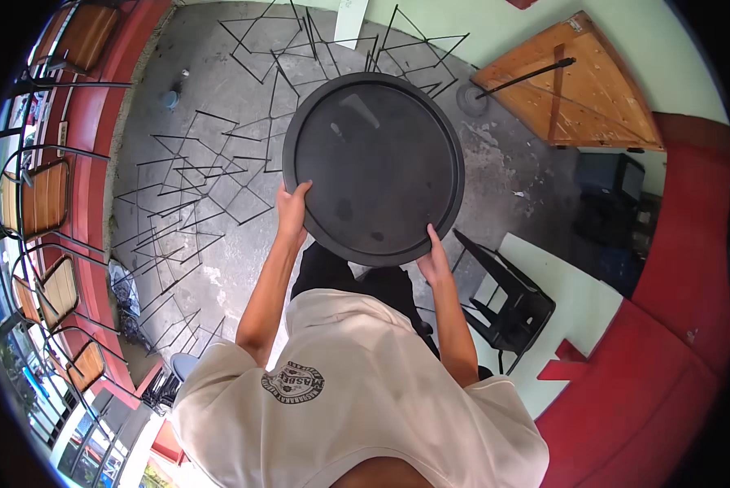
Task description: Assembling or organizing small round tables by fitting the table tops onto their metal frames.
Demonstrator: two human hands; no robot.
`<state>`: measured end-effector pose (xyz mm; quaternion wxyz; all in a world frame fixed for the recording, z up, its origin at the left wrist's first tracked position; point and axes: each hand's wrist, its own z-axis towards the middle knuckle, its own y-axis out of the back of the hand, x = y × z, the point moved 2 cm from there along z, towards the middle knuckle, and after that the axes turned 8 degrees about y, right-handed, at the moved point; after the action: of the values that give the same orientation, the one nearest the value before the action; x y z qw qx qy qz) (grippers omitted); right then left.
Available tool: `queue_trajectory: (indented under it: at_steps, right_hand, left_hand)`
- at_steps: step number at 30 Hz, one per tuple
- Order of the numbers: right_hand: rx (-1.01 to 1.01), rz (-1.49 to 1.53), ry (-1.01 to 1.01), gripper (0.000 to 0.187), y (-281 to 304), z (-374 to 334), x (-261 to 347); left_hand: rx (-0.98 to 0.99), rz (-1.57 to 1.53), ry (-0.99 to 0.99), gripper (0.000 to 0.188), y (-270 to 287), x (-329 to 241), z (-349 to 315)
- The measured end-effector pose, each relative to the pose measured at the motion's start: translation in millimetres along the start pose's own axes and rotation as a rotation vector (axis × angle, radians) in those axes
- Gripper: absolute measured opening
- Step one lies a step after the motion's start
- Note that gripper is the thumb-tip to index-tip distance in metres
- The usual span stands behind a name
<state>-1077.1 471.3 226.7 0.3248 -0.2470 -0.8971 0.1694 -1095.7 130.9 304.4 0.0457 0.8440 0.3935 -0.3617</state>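
Note:
A large round black tray (pixel 373 163) with a raised rim is held out in front of my body, its flat face toward me. A few scuffs and dull spots mark its surface. My left hand (pixel 292 213) grips the rim at the lower left, the thumb over the edge and the other fingers hidden beneath. At the lower right, my right hand (pixel 435 257) holds the rim in the same way, its fingers also mostly out of sight underneath.
Thin black metal wire frames (pixel 194 175) stand across the grey concrete floor (pixel 210 281) to the left and beyond the tray. A wooden panel (pixel 576 89) leans on the far right wall. A black chair (pixel 515 309) is at my right. Wooden-seated chairs (pixel 43 199) line the left side.

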Motion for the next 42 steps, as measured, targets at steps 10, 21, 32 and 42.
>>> queue_trajectory:
  at_steps: [10,21,32,42]
  right_hand:
    - [-0.037,-1.682,0.804,0.06,-14,297,12]
    - [-0.193,-1.431,0.337,0.039,-33,530,-17]
    - [-0.405,-1.168,0.447,0.045,36,373,-72]
    - [-0.541,-1.249,0.445,0.053,98,243,-123]
  left_hand:
    - [-0.54,0.154,-0.311,0.049,22,-43,39]
    - [-0.781,0.111,-0.1,0.059,36,-26,66]
    - [-0.727,0.267,-0.186,0.051,69,-5,35]
    - [-0.748,0.286,-0.271,0.053,133,54,-74]
